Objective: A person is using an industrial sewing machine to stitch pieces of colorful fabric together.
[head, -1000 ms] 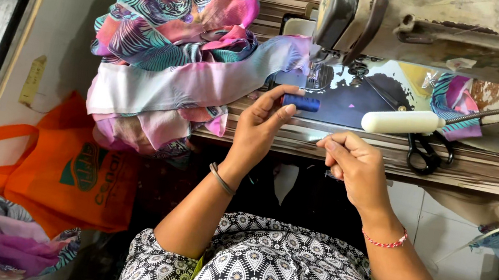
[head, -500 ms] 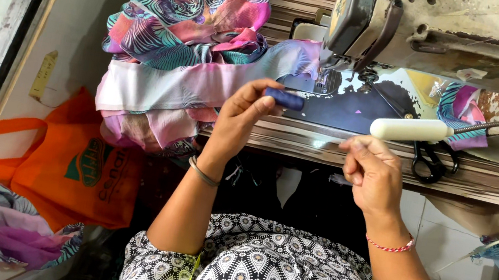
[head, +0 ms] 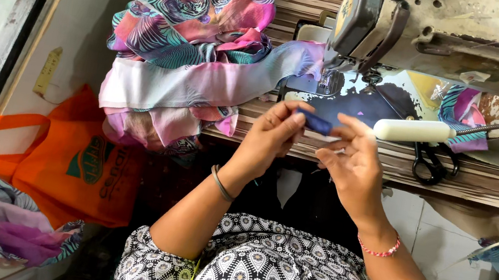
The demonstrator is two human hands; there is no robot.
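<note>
Okay, head view: both your hands meet just in front of the sewing machine, over the near edge of the tabletop. Your left hand pinches one end of a small dark blue piece, thumb and fingertips closed on it. Your right hand touches the other end with its fingertips; can't tell if it's actually gripping or just steadying.

Handling, my read: the blue piece looks small, light and probably soft, so it'll likely flex or slip. Hold it by the ends with fingertips only, as you do now.

Around it:
- Needle area sits just behind the piece, with dark printed fabric spread on the machine bed.
- White cylindrical lamp on a flexible arm hangs just right of your right hand, close enough to bump.
- Black scissors lie on the tabletop beyond the lamp.
- Heap of printed pink-and-teal fabric piles left of the machine and drapes over the edge, near your left hand.
- Orange bag below left, well apart.
</note>
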